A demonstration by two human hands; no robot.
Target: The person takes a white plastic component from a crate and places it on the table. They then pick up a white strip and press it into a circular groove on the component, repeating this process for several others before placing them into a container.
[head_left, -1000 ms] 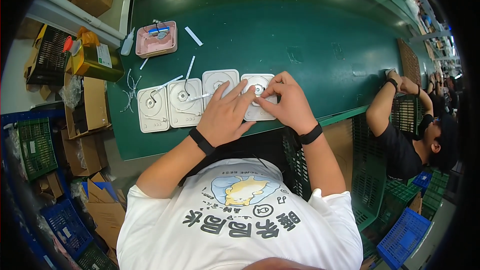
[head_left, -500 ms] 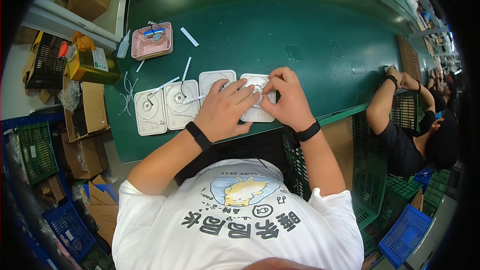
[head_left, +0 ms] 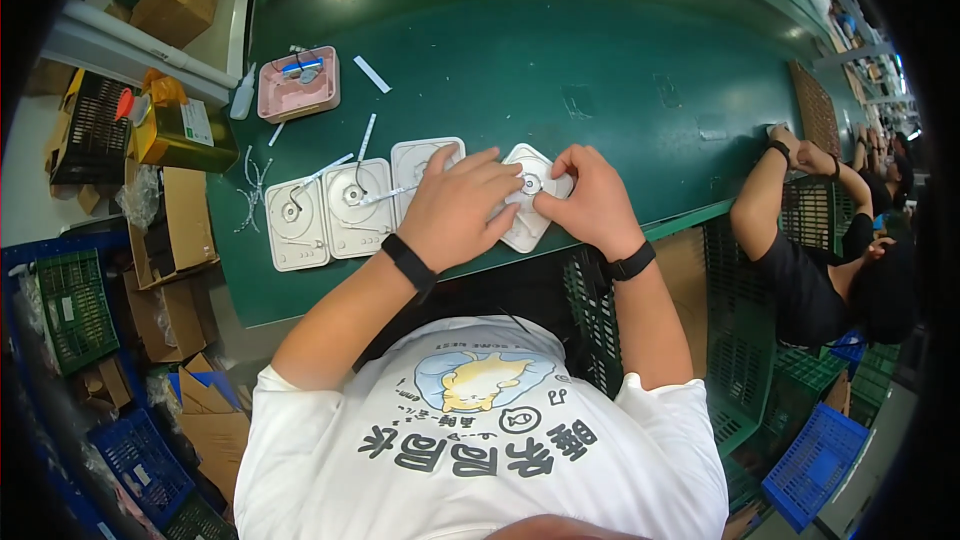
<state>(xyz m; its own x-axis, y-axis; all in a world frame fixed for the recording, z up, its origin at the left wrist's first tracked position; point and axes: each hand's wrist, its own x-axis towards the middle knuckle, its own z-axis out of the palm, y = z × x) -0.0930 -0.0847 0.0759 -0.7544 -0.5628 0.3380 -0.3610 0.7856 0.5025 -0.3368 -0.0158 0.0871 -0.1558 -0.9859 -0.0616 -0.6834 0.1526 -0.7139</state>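
Note:
A white plastic panel (head_left: 523,225) with a round hub and a circular recess lies turned at an angle on the green table, between my two hands. My right hand (head_left: 595,202) is closed around the panel's right edge, thumb on its face. From the left, my left hand (head_left: 462,205) reaches over with fingers stretched and apart, the fingertips at the panel's left edge. Three similar panels stand in a row to the left: one at the far left (head_left: 297,240), another (head_left: 356,225) beside it, and a third (head_left: 425,152) partly hidden by my left hand. White strips (head_left: 390,194) and dark wires lie across them.
A pink tray (head_left: 300,98) with small parts sits at the back left, near a small bottle (head_left: 243,95). A loose white strip (head_left: 371,74) and tangled wires (head_left: 254,188) lie on the table (head_left: 450,50). A yellow can (head_left: 185,135) stands left; another person's hands (head_left: 805,152) are far right.
The panel between my hands has turned and shifted slightly right. My right hand has moved right and down to its edge, while my left fingers have drawn off its middle.

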